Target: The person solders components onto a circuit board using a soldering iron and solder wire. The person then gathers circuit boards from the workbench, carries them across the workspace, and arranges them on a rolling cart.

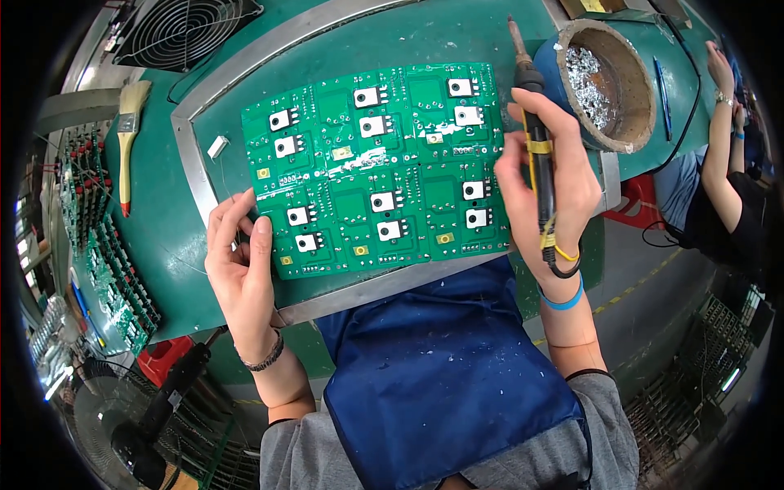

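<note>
A green circuit board [418, 202] panel lies in front of me, with several white-faced black components and small yellow parts on it. My left hand [242, 265] grips its left edge, thumb on top and the other fingers curled beside it. A thin wire runs near these fingers toward a small white block [218, 147]. At the board's right edge, my right hand [559, 175] is closed around a soldering iron [536, 135] with a black and yellow handle. Its tip points away from me, beyond the board and left of a round pot [643, 98]. Some right fingertips touch or nearly touch the board.
Silvery solder scraps lie in the pot. A metal frame [200, 175] borders the green work surface. At left are a brush [126, 151], a black fan grille [188, 33] and stacked circuit boards [114, 269]. A blue pen [662, 98] lies right; another person's arm [720, 163] is beyond.
</note>
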The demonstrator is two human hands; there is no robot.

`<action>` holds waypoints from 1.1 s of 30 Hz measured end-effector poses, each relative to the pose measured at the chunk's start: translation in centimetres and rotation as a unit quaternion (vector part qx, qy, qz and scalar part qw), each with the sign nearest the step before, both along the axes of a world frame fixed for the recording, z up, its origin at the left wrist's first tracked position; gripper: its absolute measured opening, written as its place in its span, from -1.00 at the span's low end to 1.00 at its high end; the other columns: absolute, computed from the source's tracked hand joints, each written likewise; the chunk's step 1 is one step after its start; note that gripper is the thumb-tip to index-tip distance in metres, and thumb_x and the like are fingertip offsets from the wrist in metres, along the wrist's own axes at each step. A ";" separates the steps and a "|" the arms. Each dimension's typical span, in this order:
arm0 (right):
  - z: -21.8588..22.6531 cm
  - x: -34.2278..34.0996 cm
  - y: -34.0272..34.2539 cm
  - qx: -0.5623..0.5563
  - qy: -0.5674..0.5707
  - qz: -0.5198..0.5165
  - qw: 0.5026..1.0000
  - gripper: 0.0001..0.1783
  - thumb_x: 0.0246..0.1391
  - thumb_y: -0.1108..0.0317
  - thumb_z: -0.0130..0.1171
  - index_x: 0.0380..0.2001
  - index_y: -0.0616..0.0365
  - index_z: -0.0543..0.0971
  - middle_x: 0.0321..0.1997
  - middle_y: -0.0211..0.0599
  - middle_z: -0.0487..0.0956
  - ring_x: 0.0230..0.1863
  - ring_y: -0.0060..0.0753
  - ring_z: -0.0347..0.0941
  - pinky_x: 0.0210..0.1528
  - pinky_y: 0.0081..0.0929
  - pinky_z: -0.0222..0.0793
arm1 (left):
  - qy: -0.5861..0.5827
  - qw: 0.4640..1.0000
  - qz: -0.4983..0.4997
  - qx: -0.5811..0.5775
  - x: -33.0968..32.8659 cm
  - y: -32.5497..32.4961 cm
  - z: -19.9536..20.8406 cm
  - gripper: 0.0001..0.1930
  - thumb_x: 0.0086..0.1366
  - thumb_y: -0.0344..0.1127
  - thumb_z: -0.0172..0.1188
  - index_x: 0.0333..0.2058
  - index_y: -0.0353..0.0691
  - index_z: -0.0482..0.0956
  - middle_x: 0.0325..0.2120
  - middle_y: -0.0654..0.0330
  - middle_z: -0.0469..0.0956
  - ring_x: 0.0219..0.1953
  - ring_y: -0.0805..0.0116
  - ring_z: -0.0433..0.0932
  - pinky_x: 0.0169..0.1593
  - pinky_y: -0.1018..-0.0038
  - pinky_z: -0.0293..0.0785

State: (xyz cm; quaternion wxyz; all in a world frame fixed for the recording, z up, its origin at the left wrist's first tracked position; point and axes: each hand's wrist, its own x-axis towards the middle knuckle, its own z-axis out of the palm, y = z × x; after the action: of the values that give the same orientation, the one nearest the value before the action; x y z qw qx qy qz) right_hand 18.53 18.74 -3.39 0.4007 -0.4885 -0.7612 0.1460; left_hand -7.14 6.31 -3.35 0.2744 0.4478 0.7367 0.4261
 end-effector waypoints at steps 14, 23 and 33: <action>-0.2 -0.1 0.1 0.000 -0.004 0.016 1.000 -0.51 -0.24 0.72 0.12 -0.12 0.20 0.49 -0.28 -0.22 0.52 -0.38 -0.24 0.49 -0.30 -0.46 0.43 | -0.011 1.000 0.009 0.012 0.0 0.1 -0.2 -0.71 0.22 -0.53 0.14 -0.05 -0.33 0.51 -0.12 0.24 0.38 -0.36 0.68 0.30 -0.46 0.78 0.24; -0.4 0.1 -0.6 -0.038 0.059 -0.013 0.997 -0.55 -0.17 0.69 0.14 -0.11 0.19 0.49 -0.28 -0.24 0.54 -0.37 -0.29 0.51 -0.28 -0.48 0.44 | -0.006 1.000 0.010 0.007 0.1 0.1 -0.2 -0.70 0.21 -0.53 0.14 -0.05 -0.31 0.52 -0.13 0.25 0.39 -0.36 0.69 0.30 -0.48 0.79 0.22; -0.5 0.3 -0.4 -0.026 0.042 -0.012 0.999 -0.54 -0.19 0.70 0.16 -0.12 0.16 0.50 -0.30 -0.27 0.56 -0.36 -0.34 0.53 -0.30 -0.51 0.44 | -0.010 1.000 0.011 0.013 -0.2 0.3 -0.1 -0.71 0.22 -0.54 0.13 -0.06 -0.34 0.51 -0.15 0.25 0.39 -0.32 0.64 0.31 -0.34 0.76 0.29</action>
State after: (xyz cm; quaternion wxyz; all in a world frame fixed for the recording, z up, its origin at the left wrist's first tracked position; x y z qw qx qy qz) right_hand 18.82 18.31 -3.88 0.4211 -0.5012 -0.7340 0.1811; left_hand -7.33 6.65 -3.45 0.2715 0.4386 0.7330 0.4434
